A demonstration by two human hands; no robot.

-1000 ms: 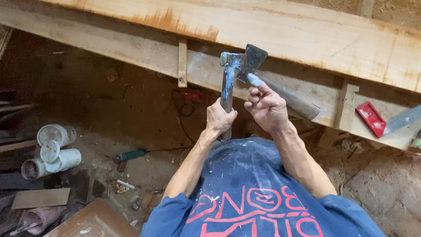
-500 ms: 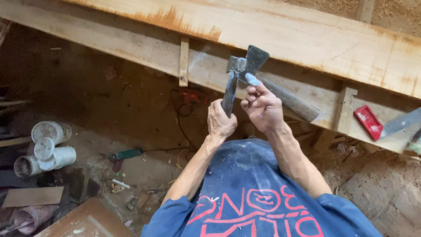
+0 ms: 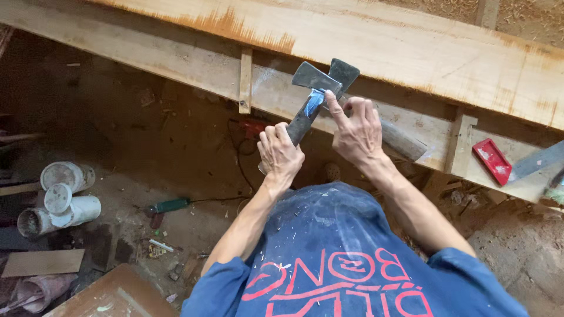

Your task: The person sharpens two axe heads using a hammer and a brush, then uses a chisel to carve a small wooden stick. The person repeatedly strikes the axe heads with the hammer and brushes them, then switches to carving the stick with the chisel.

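Hatchet (image 3: 320,88) is standing head-up in front of the wooden beam (image 3: 411,53), its metal head just above both sets of fingers. Left hand (image 3: 281,154) is wrapping shut around the dark handle low down. Right hand (image 3: 355,130) is sitting half-curled beside the neck, index fingertip pressing just under the head. White pipe pieces (image 3: 61,199) are lying well left of the fingers; red block (image 3: 492,161) well right.

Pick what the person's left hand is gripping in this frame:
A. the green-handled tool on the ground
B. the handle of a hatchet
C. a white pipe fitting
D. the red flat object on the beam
B: the left hand is closed around the dark handle of the hatchet, while the right hand touches it near the head.
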